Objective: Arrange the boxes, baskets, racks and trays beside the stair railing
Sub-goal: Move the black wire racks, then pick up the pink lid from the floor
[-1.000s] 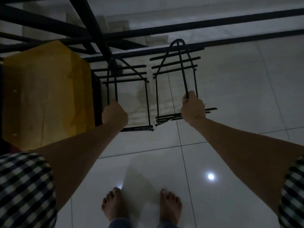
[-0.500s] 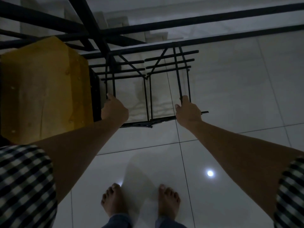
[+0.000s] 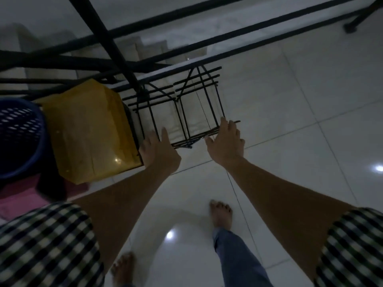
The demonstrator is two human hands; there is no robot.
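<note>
The pair of black wire racks (image 3: pixel 153 98) stands against the black stair railing (image 3: pixel 105 44), just beside the yellow box (image 3: pixel 89 131) — this placement looks finished. The left hand (image 3: pixel 159 152) and right hand (image 3: pixel 226 141) are at the racks' near edge, fingers straight and apart, gripping nothing — next, probably fetch another item.

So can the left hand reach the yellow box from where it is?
Probably yes. The left hand is open, right beside the near corner of the yellow box, and nothing sits between them. The black wire rack is on the hand's other side, out of the way.
</note>
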